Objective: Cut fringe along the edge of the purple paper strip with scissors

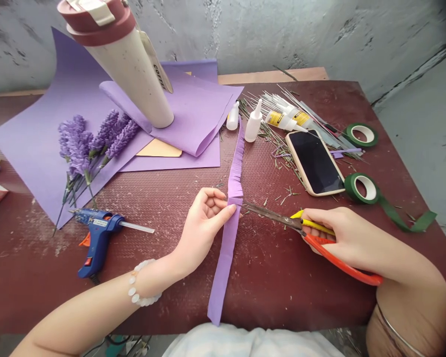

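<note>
A long purple paper strip [225, 263] runs away from me across the table. Its far half is cut into a fringe along the right edge, while the near half is plain. My left hand [205, 223] pinches the strip between thumb and fingers, just below the fringe. In my right hand [342, 233] is a pair of scissors [278, 216] with red and yellow handles. The blades point left, and their tips meet the strip's right edge close to my left thumb. Part of the handles is hidden by my right fingers.
A blue glue gun [98, 238] lies left, near purple flowers [78, 144] on purple paper [33, 144]. A tumbler [134, 74] stands behind. Right are a phone [315, 161], white bottles [253, 124], glue tubes [282, 120], wires [271, 101] and green tape rolls [351, 186].
</note>
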`<state>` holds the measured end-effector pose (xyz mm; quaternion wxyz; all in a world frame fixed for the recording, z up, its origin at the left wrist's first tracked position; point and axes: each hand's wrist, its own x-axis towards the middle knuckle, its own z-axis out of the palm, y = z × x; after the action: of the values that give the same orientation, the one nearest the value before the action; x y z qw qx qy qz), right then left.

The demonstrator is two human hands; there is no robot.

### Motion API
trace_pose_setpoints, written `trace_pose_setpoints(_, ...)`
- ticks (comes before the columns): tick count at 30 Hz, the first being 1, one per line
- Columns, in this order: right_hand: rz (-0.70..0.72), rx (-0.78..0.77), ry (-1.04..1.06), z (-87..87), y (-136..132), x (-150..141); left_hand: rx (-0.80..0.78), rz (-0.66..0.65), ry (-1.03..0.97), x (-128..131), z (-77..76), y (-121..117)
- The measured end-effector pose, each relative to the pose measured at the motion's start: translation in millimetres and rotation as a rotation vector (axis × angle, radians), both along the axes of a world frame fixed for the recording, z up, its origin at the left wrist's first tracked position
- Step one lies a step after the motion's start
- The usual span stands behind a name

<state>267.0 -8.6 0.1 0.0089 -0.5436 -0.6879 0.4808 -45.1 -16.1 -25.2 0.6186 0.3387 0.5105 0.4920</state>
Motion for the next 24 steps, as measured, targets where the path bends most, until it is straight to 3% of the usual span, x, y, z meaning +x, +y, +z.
trace_pose_setpoints(7,0.004,0.104,0.032,-6.7,-2.0,-8.2,-0.044,-0.21,0.048,-1.9,4.7,0.6)
trace_pose_setpoints(16,0.036,0.271,0.051,-9.8,-1.5,-14.7,-0.007,-0.201,0.029,-2.0,5.1,2.5)
trace_pose_setpoints(24,0.027,0.297,0.044,-3.3,-2.5,-24.4,0.027,-0.293,-0.031,-1.8,8.2,-0.9)
